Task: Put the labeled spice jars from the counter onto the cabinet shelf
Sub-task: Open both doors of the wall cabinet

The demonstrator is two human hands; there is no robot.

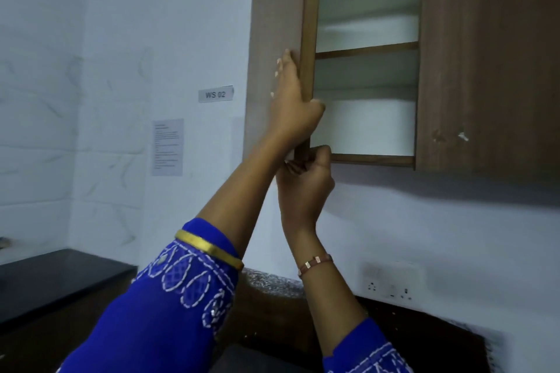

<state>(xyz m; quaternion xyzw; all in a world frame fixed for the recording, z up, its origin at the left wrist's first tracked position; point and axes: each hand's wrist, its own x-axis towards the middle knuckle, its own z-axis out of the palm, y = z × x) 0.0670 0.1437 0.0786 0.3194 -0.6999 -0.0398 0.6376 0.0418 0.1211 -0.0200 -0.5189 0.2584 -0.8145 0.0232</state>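
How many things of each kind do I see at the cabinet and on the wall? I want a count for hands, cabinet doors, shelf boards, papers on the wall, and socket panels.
Hands: 2, left hand and right hand, both gripping the open door
Cabinet doors: 2, with the shut door
Shelf boards: 2, middle, bottom
Wall papers: 2, WS 02 label, printed sheet
Socket panels: 1
Total: 9

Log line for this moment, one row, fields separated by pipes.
stage: opening cabinet door | left hand: grips door edge | right hand: holds door bottom corner | shelf: bare | jars: none in view
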